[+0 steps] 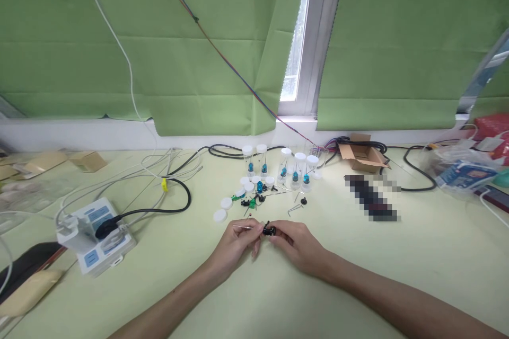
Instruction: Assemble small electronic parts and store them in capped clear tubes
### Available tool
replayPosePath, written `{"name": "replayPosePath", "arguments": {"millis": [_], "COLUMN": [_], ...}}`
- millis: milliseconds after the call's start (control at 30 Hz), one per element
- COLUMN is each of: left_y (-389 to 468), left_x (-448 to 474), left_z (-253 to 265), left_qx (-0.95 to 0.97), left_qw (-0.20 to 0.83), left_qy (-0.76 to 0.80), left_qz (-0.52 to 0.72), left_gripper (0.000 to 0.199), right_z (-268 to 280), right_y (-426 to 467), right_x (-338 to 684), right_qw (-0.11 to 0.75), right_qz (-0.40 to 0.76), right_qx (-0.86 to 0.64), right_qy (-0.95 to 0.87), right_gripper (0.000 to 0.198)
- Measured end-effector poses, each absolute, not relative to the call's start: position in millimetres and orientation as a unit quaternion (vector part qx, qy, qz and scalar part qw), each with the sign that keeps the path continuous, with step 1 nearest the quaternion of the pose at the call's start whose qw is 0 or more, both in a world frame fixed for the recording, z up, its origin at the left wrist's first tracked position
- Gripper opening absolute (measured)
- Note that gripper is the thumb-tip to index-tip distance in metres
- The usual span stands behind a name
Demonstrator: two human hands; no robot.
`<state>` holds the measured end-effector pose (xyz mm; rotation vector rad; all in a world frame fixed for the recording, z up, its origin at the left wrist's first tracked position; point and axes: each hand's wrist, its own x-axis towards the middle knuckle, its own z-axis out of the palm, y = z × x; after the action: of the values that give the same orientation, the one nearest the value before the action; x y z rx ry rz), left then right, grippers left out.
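Left hand (238,243) had its grip closed on a thin metal rod (242,226), right hand's (296,241) grip pinched a small black part (269,231), which sat between both sets of fingertips, low over the surface (170,246). Just past the hands lay loose white caps (226,203), green pieces (252,204) and L-shaped hex keys (295,208), scattered. Farther back, five white-lidded clear tubes (299,168) with blue parts inside stood upright, an open cardboard box (366,159) to their right, green blinds (222,74) behind everything.
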<state>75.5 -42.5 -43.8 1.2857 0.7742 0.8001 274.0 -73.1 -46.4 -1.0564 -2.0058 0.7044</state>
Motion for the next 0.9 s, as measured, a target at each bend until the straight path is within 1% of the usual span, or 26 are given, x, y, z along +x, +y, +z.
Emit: {"name": "replayPosePath", "arguments": {"millis": [100,167,367,433,500,533,600,633,733,900], "left_y": [-42.5,-42.0,-40.2,-40.2,-40.5,-40.7,-41.0,-41.0,-40.6,-40.3], "left_x": [75.7,75.8,76.2,76.9,77.8,78.2,78.9,79.1,78.9,76.9], "left_z": [-42.8,-42.6,-42.2,-41.4,-40.6,-40.3,-40.2,-40.5,-42.0,-43.2], "left_qx": [0.578,0.583,0.571,0.560,0.546,0.540,0.535,0.537,0.549,0.560], "left_qw": [0.651,0.647,0.661,0.670,0.680,0.683,0.686,0.683,0.673,0.665], "left_qy": [0.345,0.342,0.341,0.336,0.330,0.328,0.328,0.329,0.332,0.337], "left_qz": [0.350,0.353,0.347,0.353,0.362,0.365,0.368,0.369,0.367,0.361], "left_gripper": [0.033,0.034,0.033,0.033,0.032,0.032,0.033,0.032,0.031,0.032], "right_z": [-48.2,-49.7,-49.5,-49.0,-49.1,-49.5,-50.4,-50.8,-50.8,-47.5], "right_y": [-71.5,-70.6,-69.4,-70.0,-71.0,-71.5,-72.3,-72.5,-72.6,-72.7], "right_x": [273.6,273.5,272.7,272.6,272.8,272.9,273.2,273.2,273.2,272.4], "right_qw": [0.366,0.362,0.344,0.344,0.354,0.361,0.376,0.381,0.387,0.392], "right_qz": [0.255,0.248,0.237,0.248,0.281,0.297,0.313,0.311,0.294,0.279], "right_qx": [-0.422,-0.422,-0.431,-0.435,-0.434,-0.432,-0.426,-0.423,-0.416,-0.408], "right_qy": [-0.789,-0.793,-0.800,-0.794,-0.780,-0.771,-0.761,-0.761,-0.768,-0.776], "right_gripper": [0.030,0.035,0.041,0.035,0.020,0.023,0.036,0.034,0.021,0.014]}}
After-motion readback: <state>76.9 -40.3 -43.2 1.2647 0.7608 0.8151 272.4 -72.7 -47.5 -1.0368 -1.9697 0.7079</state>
